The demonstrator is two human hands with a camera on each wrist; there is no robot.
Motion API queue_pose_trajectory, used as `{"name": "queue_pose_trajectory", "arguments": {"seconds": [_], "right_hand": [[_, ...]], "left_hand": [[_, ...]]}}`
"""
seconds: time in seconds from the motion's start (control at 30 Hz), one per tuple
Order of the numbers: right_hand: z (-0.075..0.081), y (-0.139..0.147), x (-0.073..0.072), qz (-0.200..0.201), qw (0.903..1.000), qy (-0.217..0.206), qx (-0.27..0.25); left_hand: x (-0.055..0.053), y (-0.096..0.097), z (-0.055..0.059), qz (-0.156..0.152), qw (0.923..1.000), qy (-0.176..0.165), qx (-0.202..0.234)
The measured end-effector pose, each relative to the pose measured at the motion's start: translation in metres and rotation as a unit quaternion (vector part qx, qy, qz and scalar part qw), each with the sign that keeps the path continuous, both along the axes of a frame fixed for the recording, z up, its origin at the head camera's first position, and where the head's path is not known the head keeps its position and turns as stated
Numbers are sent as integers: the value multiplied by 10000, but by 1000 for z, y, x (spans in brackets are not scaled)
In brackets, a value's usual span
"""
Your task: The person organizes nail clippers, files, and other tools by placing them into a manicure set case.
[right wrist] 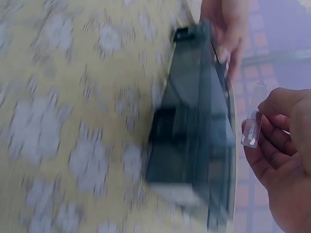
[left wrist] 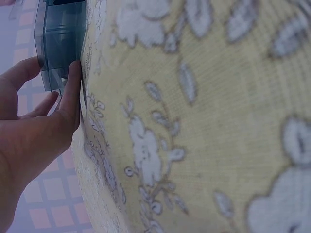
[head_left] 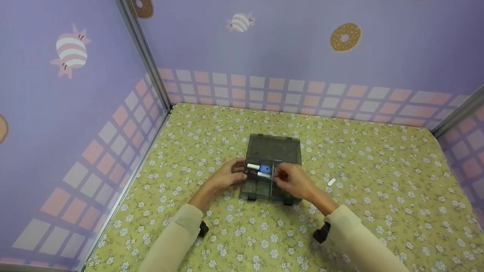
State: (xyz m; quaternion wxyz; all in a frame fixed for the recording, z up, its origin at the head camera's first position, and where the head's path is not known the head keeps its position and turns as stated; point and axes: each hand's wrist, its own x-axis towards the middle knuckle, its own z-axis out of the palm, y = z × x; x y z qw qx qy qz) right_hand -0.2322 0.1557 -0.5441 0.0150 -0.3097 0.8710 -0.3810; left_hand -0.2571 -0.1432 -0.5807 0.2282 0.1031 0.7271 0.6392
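A dark translucent compartment box (head_left: 274, 148) lies with its lid opened back on the flowered cloth. My left hand (head_left: 227, 175) grips its left side, with thumb and fingers around a corner in the left wrist view. Over the right compartments, my right hand (head_left: 293, 180) pinches a small clear plastic piece (right wrist: 250, 132) with printed lettering, between thumb and fingers. In the box's upper left compartments sit a white piece (head_left: 253, 166), a blue item (head_left: 265, 169) and a dark item with reddish marks (head_left: 251, 172). The right hand hides part of the box's right half.
To the right of the box, a small white-ended clear piece (head_left: 332, 182) lies on the flowered cloth (head_left: 378, 211). Purple patterned walls (head_left: 287, 49) stand at the back and both sides, with a metal rail (head_left: 145, 56) at the back left corner.
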Motion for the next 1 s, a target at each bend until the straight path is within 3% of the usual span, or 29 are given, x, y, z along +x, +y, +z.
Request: {"name": "queue_pose_trajectory", "arguments": {"seconds": [0.23, 0.5, 0.8, 1.0], "right_hand": [[-5, -34, 0, 365, 9992, 147, 86], [-11, -52, 5, 565, 9968, 414, 387], [-15, -49, 7, 560, 9965, 408, 478], [-6, -30, 3, 355, 9971, 584, 329]], "left_hand": [[1, -1, -2, -8, 10000, 3, 70], [-3, -3, -3, -264, 9995, 114, 115], [-3, -2, -1, -255, 9995, 205, 32], [-4, -2, -2, -171, 9998, 119, 28]]}}
